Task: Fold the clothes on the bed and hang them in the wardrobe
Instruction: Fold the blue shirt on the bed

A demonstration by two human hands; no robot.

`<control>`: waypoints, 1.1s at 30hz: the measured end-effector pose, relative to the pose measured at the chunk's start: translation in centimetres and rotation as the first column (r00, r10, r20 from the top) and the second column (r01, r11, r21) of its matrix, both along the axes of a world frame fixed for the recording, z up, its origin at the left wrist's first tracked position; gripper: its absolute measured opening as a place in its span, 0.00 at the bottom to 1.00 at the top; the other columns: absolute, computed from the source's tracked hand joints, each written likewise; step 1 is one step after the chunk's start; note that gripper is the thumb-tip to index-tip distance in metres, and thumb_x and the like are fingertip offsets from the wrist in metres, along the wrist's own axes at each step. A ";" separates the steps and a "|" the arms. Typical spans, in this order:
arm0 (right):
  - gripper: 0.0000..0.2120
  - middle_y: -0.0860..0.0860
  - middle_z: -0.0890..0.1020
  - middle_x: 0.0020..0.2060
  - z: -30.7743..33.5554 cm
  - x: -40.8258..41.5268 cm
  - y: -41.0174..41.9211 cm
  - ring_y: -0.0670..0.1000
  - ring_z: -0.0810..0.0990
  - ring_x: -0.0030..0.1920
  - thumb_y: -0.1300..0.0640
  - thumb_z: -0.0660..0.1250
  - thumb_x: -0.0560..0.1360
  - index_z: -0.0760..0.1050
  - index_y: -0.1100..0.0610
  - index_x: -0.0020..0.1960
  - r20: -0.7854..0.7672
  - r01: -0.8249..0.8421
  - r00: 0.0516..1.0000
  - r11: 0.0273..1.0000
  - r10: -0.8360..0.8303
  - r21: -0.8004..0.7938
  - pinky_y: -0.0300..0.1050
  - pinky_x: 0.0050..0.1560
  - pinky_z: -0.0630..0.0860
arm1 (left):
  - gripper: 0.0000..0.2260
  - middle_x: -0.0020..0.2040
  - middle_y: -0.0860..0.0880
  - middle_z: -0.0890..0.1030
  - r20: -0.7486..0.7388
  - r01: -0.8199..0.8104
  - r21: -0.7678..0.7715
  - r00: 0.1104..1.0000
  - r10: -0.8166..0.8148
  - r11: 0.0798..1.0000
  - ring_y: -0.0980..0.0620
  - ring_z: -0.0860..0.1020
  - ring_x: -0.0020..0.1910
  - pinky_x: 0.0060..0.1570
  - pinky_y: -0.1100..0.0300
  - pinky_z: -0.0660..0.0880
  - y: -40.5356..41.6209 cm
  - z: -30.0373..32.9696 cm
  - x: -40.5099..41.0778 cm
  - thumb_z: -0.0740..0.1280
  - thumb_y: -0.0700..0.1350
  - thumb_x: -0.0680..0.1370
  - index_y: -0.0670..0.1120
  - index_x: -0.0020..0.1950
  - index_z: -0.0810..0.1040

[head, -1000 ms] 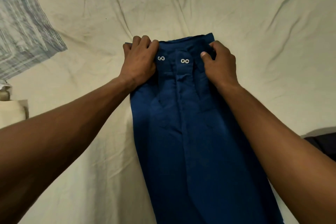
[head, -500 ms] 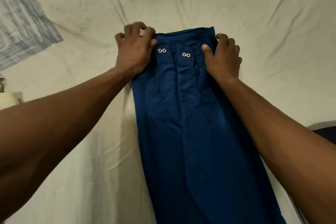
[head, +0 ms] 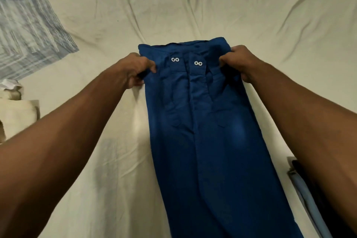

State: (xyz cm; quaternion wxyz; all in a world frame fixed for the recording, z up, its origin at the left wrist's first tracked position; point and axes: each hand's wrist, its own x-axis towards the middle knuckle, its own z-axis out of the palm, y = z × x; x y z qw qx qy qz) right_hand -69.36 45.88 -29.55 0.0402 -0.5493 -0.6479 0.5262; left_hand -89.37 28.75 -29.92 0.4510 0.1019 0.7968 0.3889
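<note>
Our left hand (head: 135,69) pinches the left edge of the blue garment (head: 208,141), which lies folded lengthwise on the cream bedsheet (head: 193,6); our right hand (head: 239,62) pinches its right edge near the buttons (head: 174,60).

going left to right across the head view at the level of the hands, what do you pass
striped cloth → left hand gripping the blue trousers' waistband → left pair of buttons → right pair of buttons → right hand gripping the other side of the blue trousers → bare bedsheet
</note>
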 end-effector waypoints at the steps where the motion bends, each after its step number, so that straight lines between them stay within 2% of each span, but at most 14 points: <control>1: 0.10 0.58 0.80 0.42 0.3 0.2 0.0 0.56 0.80 0.42 0.69 0.65 0.69 0.77 0.61 0.48 -0.053 0.023 0.998 1.000 -0.024 -0.012 0.47 0.40 0.77 | 0.13 0.47 0.46 0.80 0.021 0.005 0.037 1.000 -0.006 0.999 0.49 0.77 0.41 0.36 0.61 0.73 -0.3 0.3 -0.1 0.67 0.31 0.72 0.46 0.52 0.76; 3: 0.12 0.55 0.81 0.40 1.1 0.9 -0.2 0.52 0.81 0.39 0.73 0.63 0.70 0.78 0.59 0.45 -0.163 0.027 0.986 0.999 -0.032 -0.033 0.41 0.34 0.79 | 0.14 0.47 0.49 0.82 -0.003 0.024 0.156 1.000 -0.024 0.987 0.51 0.79 0.46 0.43 0.58 0.75 -1.3 1.3 0.4 0.66 0.29 0.72 0.48 0.48 0.78; 5: 0.17 0.51 0.83 0.39 2.2 2.1 -0.8 0.47 0.82 0.37 0.76 0.62 0.71 0.78 0.55 0.44 -0.262 -0.015 0.965 1.000 0.010 -0.016 0.38 0.34 0.78 | 0.15 0.43 0.51 0.82 -0.060 0.050 0.303 0.998 -0.033 0.952 0.54 0.81 0.43 0.43 0.59 0.77 -2.7 2.4 1.5 0.66 0.28 0.73 0.48 0.44 0.78; 8: 0.23 0.45 0.85 0.40 3.8 5.1 -2.1 0.43 0.84 0.40 0.79 0.62 0.69 0.79 0.52 0.48 -0.350 -0.121 0.927 0.990 0.137 0.066 0.36 0.40 0.78 | 0.14 0.46 0.51 0.84 -0.154 0.143 0.488 0.985 -0.077 0.861 0.54 0.82 0.46 0.48 0.60 0.80 -5.9 3.6 4.0 0.68 0.28 0.72 0.46 0.48 0.81; 10: 0.25 0.47 0.85 0.46 4.2 7.8 -3.1 0.45 0.83 0.48 0.79 0.64 0.69 0.80 0.52 0.52 -0.376 -0.195 0.900 0.975 0.221 0.107 0.40 0.48 0.80 | 0.13 0.49 0.52 0.84 -0.227 0.231 0.515 0.965 -0.128 0.826 0.55 0.82 0.51 0.52 0.60 0.79 -8.2 3.6 5.6 0.70 0.30 0.72 0.44 0.53 0.82; 13: 0.26 0.52 0.80 0.53 3.6 12.8 -5.4 0.47 0.77 0.55 0.76 0.70 0.70 0.78 0.46 0.52 -0.280 -0.305 0.891 0.928 0.358 0.214 0.41 0.57 0.76 | 0.13 0.51 0.52 0.80 -0.415 0.403 0.447 0.884 -0.214 0.798 0.61 0.77 0.48 0.47 0.62 0.74 -12.1 2.4 8.4 0.70 0.35 0.69 0.41 0.53 0.78; 15: 0.32 0.51 0.76 0.58 2.3 15.4 -7.0 0.47 0.74 0.60 0.76 0.70 0.70 0.77 0.36 0.49 -0.122 -0.414 0.873 0.850 0.472 0.325 0.37 0.61 0.71 | 0.14 0.58 0.51 0.75 -0.641 0.607 0.328 0.706 -0.302 0.723 0.59 0.74 0.54 0.54 0.63 0.72 -14.4 0.4 10.2 0.69 0.37 0.68 0.46 0.52 0.81; 17: 0.38 0.49 0.73 0.59 -0.1 17.4 -8.0 0.50 0.69 0.67 0.77 0.68 0.67 0.77 0.29 0.44 0.042 -0.495 0.850 0.769 0.525 0.404 0.46 0.70 0.66 | 0.11 0.64 0.53 0.72 -0.708 0.700 0.164 0.574 -0.411 0.695 0.50 0.70 0.64 0.63 0.54 0.72 -16.4 -1.8 12.0 0.69 0.40 0.68 0.47 0.50 0.83; 20: 0.35 0.47 0.69 0.66 -2.8 18.9 -8.8 0.56 0.65 0.72 0.75 0.65 0.68 0.78 0.30 0.41 0.122 -0.438 0.895 0.795 0.429 0.419 0.58 0.74 0.62 | 0.11 0.74 0.48 0.68 -0.653 0.664 -0.013 0.560 -0.509 0.748 0.40 0.61 0.73 0.68 0.40 0.67 -17.9 -3.2 13.7 0.72 0.37 0.71 0.51 0.49 0.82; 23: 0.31 0.52 0.69 0.70 -3.5 19.4 -10.0 0.53 0.66 0.73 0.74 0.66 0.71 0.80 0.35 0.38 0.072 -0.300 0.952 0.864 0.297 0.404 0.51 0.75 0.63 | 0.14 0.76 0.44 0.64 -0.673 0.620 -0.031 0.567 -0.475 0.784 0.38 0.59 0.75 0.69 0.40 0.65 -18.3 -3.4 14.5 0.74 0.32 0.70 0.47 0.51 0.83; 25: 0.28 0.53 0.72 0.67 -3.0 19.4 -10.5 0.48 0.69 0.70 0.75 0.65 0.72 0.80 0.39 0.40 0.039 -0.247 0.967 0.886 0.252 0.393 0.42 0.72 0.64 | 0.15 0.77 0.44 0.63 -0.668 0.594 0.003 0.599 -0.441 0.804 0.38 0.58 0.75 0.69 0.42 0.64 -18.5 -3.0 15.2 0.73 0.31 0.70 0.47 0.51 0.82; 27: 0.28 0.50 0.80 0.59 -2.2 19.4 -11.0 0.47 0.76 0.62 0.76 0.64 0.73 0.82 0.41 0.38 -0.072 -0.160 0.978 0.927 0.195 0.340 0.43 0.66 0.71 | 0.13 0.78 0.44 0.61 -0.670 0.590 0.032 0.611 -0.421 0.807 0.39 0.58 0.75 0.68 0.45 0.63 -19.1 -2.6 15.9 0.73 0.32 0.71 0.47 0.51 0.82; 29: 0.25 0.49 0.84 0.47 -1.3 19.8 -11.8 0.50 0.82 0.49 0.76 0.62 0.75 0.84 0.48 0.37 -0.240 -0.013 0.970 0.988 0.050 0.154 0.45 0.55 0.78 | 0.12 0.78 0.45 0.61 -0.682 0.575 0.032 0.611 -0.403 0.817 0.40 0.58 0.75 0.68 0.46 0.63 -19.7 -2.4 16.0 0.73 0.33 0.73 0.48 0.50 0.82; 33: 0.15 0.57 0.81 0.44 -0.7 20.3 -12.4 0.50 0.77 0.38 0.69 0.60 0.80 0.81 0.56 0.43 -0.182 0.103 0.978 0.995 -0.102 -0.004 0.38 0.36 0.75 | 0.13 0.77 0.45 0.63 -0.699 0.582 -0.080 0.546 -0.462 0.809 0.38 0.60 0.75 0.67 0.40 0.66 -20.7 -2.5 16.2 0.73 0.35 0.74 0.49 0.55 0.81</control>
